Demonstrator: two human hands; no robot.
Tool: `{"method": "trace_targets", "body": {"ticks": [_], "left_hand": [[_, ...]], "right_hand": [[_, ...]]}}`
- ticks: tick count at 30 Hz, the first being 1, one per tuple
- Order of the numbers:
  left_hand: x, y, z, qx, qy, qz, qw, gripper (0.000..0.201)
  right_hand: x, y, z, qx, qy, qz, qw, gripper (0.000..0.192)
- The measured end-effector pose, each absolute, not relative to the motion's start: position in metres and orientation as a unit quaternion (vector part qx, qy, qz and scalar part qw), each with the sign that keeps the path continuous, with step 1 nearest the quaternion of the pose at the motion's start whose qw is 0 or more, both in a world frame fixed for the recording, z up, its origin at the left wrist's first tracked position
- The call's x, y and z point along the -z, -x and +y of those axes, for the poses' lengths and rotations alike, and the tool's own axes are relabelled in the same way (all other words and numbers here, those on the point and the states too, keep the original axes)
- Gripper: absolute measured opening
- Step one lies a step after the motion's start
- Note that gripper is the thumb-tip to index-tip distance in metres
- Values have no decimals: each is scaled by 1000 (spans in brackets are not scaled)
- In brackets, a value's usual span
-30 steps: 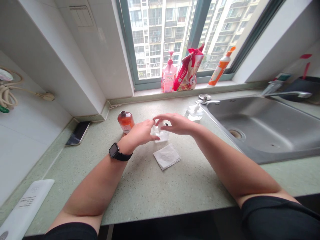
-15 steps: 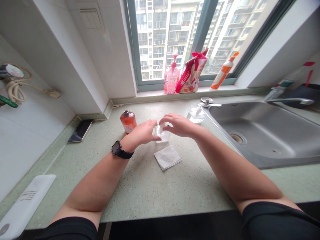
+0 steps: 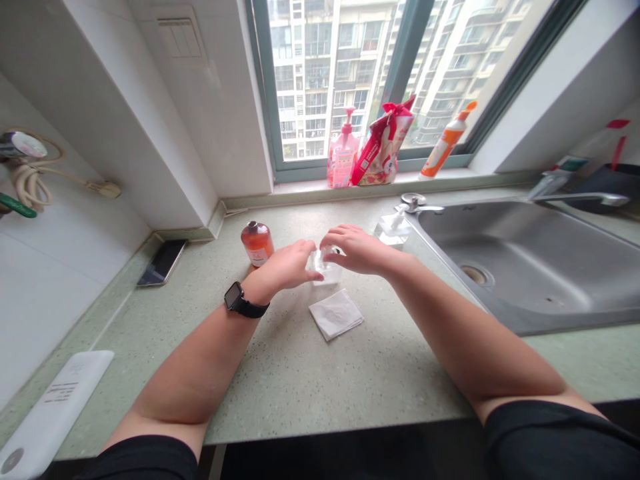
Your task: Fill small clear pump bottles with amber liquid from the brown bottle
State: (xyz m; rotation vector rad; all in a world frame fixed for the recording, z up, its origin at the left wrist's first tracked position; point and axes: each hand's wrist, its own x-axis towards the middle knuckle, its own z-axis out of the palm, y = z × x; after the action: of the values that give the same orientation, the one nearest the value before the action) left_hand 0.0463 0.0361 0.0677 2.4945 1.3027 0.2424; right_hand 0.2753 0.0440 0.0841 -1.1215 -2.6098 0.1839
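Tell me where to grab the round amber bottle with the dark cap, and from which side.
Grip the round amber bottle around its wide body, below the narrow dark cap. It stands upright on the green speckled counter. Come from its open near side; the left hand lies to its right.

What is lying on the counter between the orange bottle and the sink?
In the head view, between the orange bottle and the sink, both hands hold a small clear container; a clear pump bottle stands beside the sink.
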Motion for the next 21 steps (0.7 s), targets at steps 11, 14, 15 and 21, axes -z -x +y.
{"method": "trace_targets", "body": {"ticks": [11,14,15,21], "left_hand": [[-69,-48,35,-76,-868,465,155,51],[-71,-48,35,-76,-868,465,153,51],[-71,-48,35,-78,-869,464,152,51],[-69,-47,37,-76,-870,462,153,51]], "right_hand": [[-94,-284,46,-180,470,-833,230,91],[-89,-284,49,-271,462,-812,233,96],[-88,-284,49,-292,466,-804,225,97],[-86,-288,54,-299,500,-790,193,100]]}}
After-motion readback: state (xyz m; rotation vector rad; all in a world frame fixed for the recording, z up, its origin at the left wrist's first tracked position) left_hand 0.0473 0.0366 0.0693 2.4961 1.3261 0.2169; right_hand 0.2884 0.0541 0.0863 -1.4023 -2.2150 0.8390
